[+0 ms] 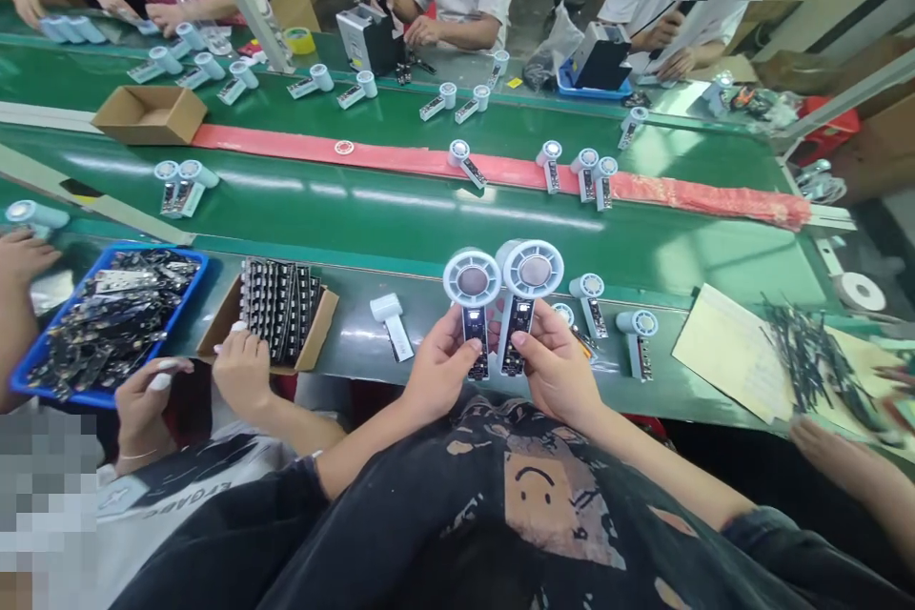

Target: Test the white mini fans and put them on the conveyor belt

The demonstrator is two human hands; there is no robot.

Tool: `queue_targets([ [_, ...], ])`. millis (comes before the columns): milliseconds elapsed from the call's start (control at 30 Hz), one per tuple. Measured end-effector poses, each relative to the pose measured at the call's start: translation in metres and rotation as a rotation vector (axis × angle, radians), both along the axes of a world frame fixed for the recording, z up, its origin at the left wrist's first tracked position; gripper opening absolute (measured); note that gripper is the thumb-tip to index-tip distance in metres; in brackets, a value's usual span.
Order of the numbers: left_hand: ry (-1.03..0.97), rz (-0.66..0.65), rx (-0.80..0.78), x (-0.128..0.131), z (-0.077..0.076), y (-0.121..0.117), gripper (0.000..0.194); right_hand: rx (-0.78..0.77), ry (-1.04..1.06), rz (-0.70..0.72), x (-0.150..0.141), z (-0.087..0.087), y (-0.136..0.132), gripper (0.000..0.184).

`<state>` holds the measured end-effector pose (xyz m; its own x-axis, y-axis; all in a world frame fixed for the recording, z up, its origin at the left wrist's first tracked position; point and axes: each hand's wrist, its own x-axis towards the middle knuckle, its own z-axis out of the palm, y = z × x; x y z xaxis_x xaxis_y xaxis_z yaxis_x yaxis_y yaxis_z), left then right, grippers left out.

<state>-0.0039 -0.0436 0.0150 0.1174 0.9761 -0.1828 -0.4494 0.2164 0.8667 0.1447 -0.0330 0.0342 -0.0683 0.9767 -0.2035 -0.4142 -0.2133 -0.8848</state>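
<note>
My left hand [439, 370] is closed round the handle of a small white handheld fan [473, 290] whose circuit board is exposed and shows a small lit spot. My right hand [552, 364] grips a second fan of the same kind [527, 278] beside it. Both fans stand upright, heads side by side, just above the near edge of the green conveyor belt [400, 219]. Two more unfinished fans [590, 297] [639, 335] lie on the belt to the right of my right hand. A white fan part [390, 319] lies to the left.
A co-worker's hands [243, 367] at my left reach a cardboard box of black boards [280, 305], next to a blue tray of parts [114, 315]. Yellow paper with black ties [807, 357] lies right. Several fans ride the belt; people sit across it.
</note>
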Motion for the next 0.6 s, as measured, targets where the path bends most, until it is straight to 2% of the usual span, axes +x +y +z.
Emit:
queue_targets([
  [200, -0.065, 0.012, -0.069, 0.0031, -0.004, -0.0004, 0.056, -0.006, 0.029, -0.005, 0.004, -0.0032, -0.0015, 0.053],
  [600, -0.017, 0.001, -0.065, 0.0055, -0.0059, 0.0027, 0.052, -0.028, -0.01, -0.019, 0.0076, -0.008, -0.001, 0.059],
])
